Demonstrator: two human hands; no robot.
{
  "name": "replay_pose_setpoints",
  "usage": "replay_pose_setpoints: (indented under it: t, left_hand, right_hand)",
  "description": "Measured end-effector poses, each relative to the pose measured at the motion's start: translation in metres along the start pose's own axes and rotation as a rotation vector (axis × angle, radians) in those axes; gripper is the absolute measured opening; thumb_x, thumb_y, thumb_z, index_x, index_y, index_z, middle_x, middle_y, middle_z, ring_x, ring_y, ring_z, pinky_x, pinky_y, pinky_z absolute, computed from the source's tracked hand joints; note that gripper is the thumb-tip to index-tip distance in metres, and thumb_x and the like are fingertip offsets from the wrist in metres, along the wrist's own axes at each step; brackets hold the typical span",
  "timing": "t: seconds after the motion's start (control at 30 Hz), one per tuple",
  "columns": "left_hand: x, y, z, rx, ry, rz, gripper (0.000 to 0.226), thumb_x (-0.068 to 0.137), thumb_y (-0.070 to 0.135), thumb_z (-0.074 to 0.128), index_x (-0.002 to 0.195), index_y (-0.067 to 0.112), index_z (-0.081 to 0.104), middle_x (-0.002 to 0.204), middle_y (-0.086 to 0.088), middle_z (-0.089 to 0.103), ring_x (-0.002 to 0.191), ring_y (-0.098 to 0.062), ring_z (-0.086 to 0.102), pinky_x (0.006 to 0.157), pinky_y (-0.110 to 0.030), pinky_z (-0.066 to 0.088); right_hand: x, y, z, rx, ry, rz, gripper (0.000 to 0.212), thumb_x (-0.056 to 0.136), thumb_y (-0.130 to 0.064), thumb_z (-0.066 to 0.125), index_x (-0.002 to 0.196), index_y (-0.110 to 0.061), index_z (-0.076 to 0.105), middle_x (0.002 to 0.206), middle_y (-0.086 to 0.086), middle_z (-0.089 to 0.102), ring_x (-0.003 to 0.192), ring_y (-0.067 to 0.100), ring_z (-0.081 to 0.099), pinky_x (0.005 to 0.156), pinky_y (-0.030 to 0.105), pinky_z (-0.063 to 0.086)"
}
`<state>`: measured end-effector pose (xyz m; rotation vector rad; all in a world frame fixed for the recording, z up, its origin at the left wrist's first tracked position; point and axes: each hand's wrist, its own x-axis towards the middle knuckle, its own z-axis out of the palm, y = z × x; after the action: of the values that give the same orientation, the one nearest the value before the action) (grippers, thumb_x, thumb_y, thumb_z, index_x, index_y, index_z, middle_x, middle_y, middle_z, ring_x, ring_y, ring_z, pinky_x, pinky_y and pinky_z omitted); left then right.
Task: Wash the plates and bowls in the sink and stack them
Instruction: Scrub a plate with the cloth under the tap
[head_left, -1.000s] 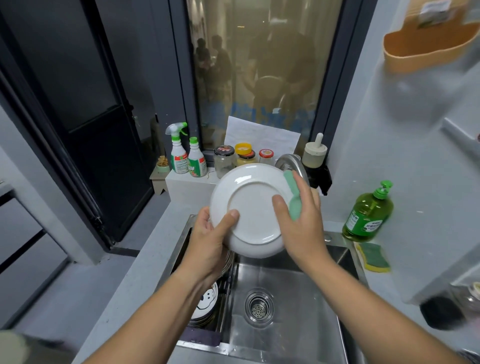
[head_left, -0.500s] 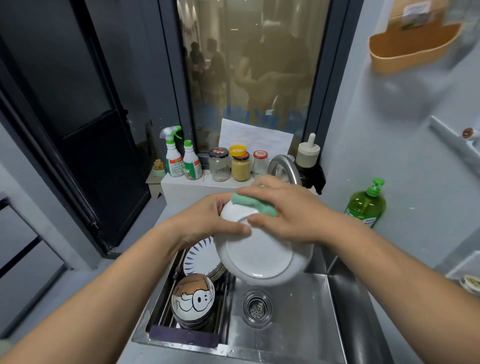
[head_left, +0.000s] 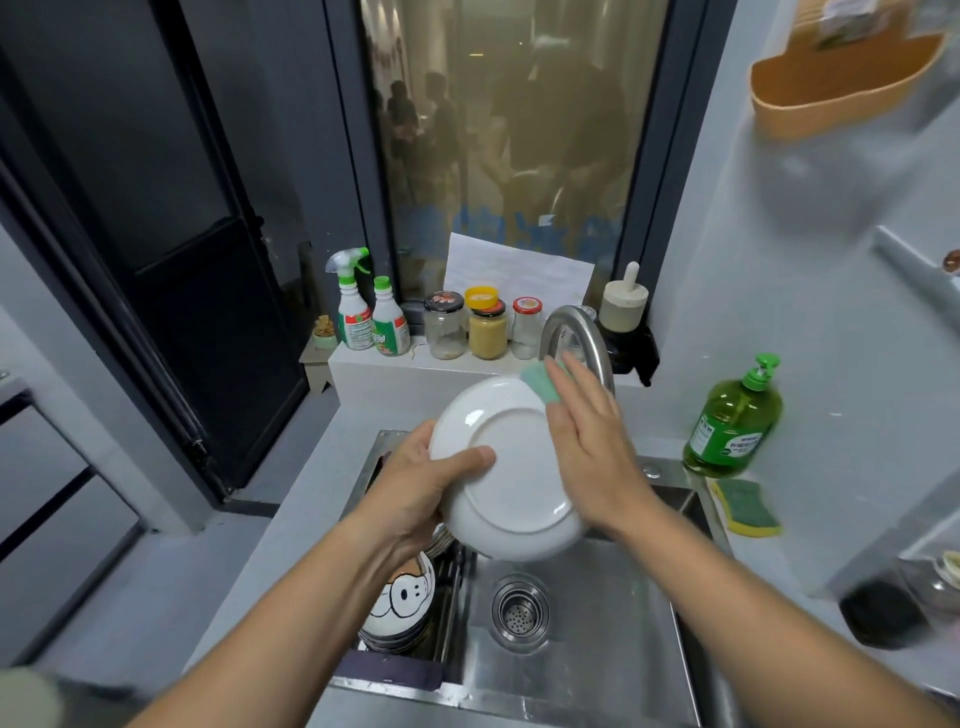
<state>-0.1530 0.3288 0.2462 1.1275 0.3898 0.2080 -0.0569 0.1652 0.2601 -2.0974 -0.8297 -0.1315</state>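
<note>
I grip the white plate by its left rim in my left hand, tilted, its ringed underside facing me, above the steel sink. At the sink's left stands a stack of bowls, the top one showing a cartoon dog.

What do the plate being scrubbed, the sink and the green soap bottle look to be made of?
Plate: probably glazed white ceramic, going by its glossy highlights and raised foot ring.
Sink: brushed stainless steel, by its grey metallic sheen and dull reflections.
Soap bottle: translucent green plastic; light passes through it.
</note>
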Motion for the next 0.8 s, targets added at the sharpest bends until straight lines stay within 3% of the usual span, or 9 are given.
replay_pose_setpoints:
  t: [0.07, 0.13, 0.23, 0.33, 0.43, 0.57, 0.63, 0.73, 0.8]
  left_hand:
    - [0.001, 0.001, 0.006, -0.028, 0.035, 0.026, 0.048, 0.071, -0.004, 0.081, 0.115, 0.007, 0.064, 0.104, -0.018, 0.076, 0.086, -0.028, 0.073, 0.072, -0.035, 0.063]
    - [0.004, 0.006, 0.006, -0.097, 0.109, 0.044, 0.037, 0.084, -0.003, 0.072, 0.118, 0.006, 0.063, 0.111, -0.019, 0.076, 0.093, -0.030, 0.073, 0.080, -0.039, 0.063]
    - [0.009, 0.012, 0.003, -0.225, 0.154, 0.023, 0.038, 0.093, 0.004, 0.065, 0.130, 0.008, 0.061, 0.118, -0.019, 0.074, 0.108, -0.033, 0.072, 0.091, -0.047, 0.060]
    - [0.004, 0.009, 0.007, -0.306, 0.168, -0.012, 0.038, 0.095, 0.006, 0.064, 0.132, 0.008, 0.061, 0.116, -0.018, 0.075, 0.106, -0.031, 0.074, 0.090, -0.047, 0.059]
    - [-0.003, 0.001, 0.014, -0.353, 0.152, -0.019, 0.036, 0.094, 0.003, 0.063, 0.129, 0.010, 0.062, 0.113, -0.016, 0.076, 0.100, -0.028, 0.076, 0.082, -0.044, 0.062]
    - [-0.002, -0.004, 0.024, -0.341, 0.080, 0.011, 0.042, 0.093, 0.004, 0.062, 0.134, 0.015, 0.059, 0.121, -0.014, 0.074, 0.111, -0.032, 0.072, 0.095, -0.054, 0.057]
    - [-0.005, -0.003, 0.025, -0.335, 0.040, -0.021, 0.045, 0.088, 0.007, 0.066, 0.131, 0.018, 0.060, 0.120, -0.013, 0.075, 0.108, -0.032, 0.073, 0.092, -0.054, 0.058]
    - [-0.004, 0.001, 0.010, -0.226, 0.032, -0.034, 0.059, 0.076, 0.013, 0.075, 0.133, 0.003, 0.059, 0.120, -0.021, 0.073, 0.097, -0.031, 0.074, 0.078, -0.044, 0.063]
    - [0.000, 0.008, -0.002, -0.094, 0.046, -0.017, 0.068, 0.069, 0.012, 0.086, 0.128, -0.006, 0.057, 0.121, -0.028, 0.070, 0.092, -0.032, 0.073, 0.073, -0.039, 0.063]
  right_hand:
    - [0.023, -0.004, -0.010, -0.027, -0.012, -0.049, 0.053, 0.101, -0.037, 0.029, 0.149, -0.021, 0.045, 0.157, -0.005, 0.038, 0.146, 0.010, 0.029, 0.122, 0.032, 0.021]
    - [0.025, -0.002, -0.011, 0.045, 0.013, -0.055, 0.049, 0.104, -0.031, 0.032, 0.149, -0.018, 0.044, 0.155, -0.006, 0.040, 0.144, 0.007, 0.031, 0.122, 0.034, 0.023]
    - [-0.015, -0.004, 0.011, 0.171, 0.110, -0.039, 0.051, 0.104, -0.024, 0.030, 0.156, -0.023, 0.026, 0.165, -0.011, 0.017, 0.150, -0.001, 0.012, 0.123, 0.020, 0.010]
    - [-0.047, -0.015, 0.041, 0.233, 0.210, -0.032, 0.056, 0.103, -0.020, 0.035, 0.156, -0.022, 0.019, 0.167, -0.008, 0.004, 0.152, -0.002, 0.002, 0.117, 0.008, 0.005]
    - [-0.026, -0.013, 0.039, 0.267, 0.293, 0.072, 0.058, 0.100, -0.029, 0.049, 0.154, -0.021, 0.030, 0.162, -0.007, 0.019, 0.148, 0.000, 0.018, 0.120, 0.018, 0.016]
    - [0.010, -0.015, 0.012, 0.289, 0.326, 0.187, 0.051, 0.098, -0.028, 0.059, 0.147, -0.027, 0.044, 0.145, -0.006, 0.042, 0.132, 0.010, 0.043, 0.114, 0.036, 0.038]
    - [0.011, -0.018, 0.004, 0.260, 0.312, 0.157, 0.048, 0.099, -0.023, 0.058, 0.145, -0.025, 0.046, 0.141, -0.005, 0.044, 0.129, 0.009, 0.045, 0.111, 0.031, 0.039]
    - [0.011, -0.019, -0.013, 0.200, 0.184, 0.101, 0.048, 0.098, -0.023, 0.060, 0.144, -0.027, 0.048, 0.134, -0.011, 0.045, 0.119, -0.003, 0.042, 0.097, 0.004, 0.032]
    - [0.017, -0.022, -0.029, 0.101, 0.020, 0.026, 0.049, 0.096, -0.025, 0.063, 0.142, -0.029, 0.050, 0.131, -0.013, 0.046, 0.120, -0.001, 0.042, 0.096, 0.006, 0.031]
